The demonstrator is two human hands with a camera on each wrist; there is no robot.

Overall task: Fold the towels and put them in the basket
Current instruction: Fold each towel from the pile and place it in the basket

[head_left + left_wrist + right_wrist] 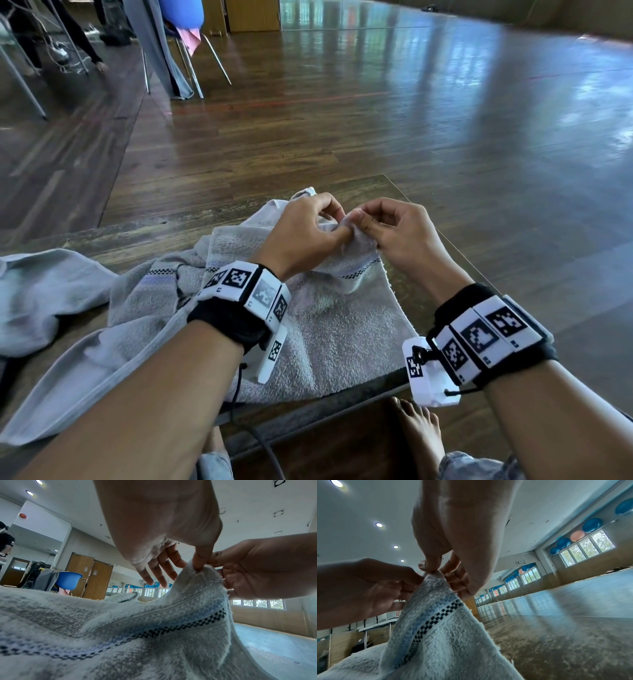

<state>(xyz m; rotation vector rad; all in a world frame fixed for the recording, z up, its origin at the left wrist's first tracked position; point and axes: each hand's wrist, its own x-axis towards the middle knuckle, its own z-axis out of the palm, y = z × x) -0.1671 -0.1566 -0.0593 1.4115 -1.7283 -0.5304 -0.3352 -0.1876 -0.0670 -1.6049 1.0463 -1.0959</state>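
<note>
A grey-white towel (342, 325) with a blue stripe and a black checked band lies on the wooden table (154, 233). Its far edge is raised into a peak. My left hand (337, 228) pinches that peak with its thumb, and my right hand (363, 222) pinches it right beside. The left wrist view shows the left hand (197, 566) with its thumb on the towel (120, 628) fold, the other fingers loose, and the right hand (257, 572) behind the fold. In the right wrist view my right hand (436, 570) nips the towel (445, 642) tip, with the left hand (368, 588) close by. No basket is in view.
A second, pale blue-grey towel (44, 291) lies crumpled at the table's left, and grey cloth (85, 370) runs under my left forearm. The table's right edge (445, 240) is close to my right hand. A chair (191, 58) draped with cloth stands far left on the wooden floor.
</note>
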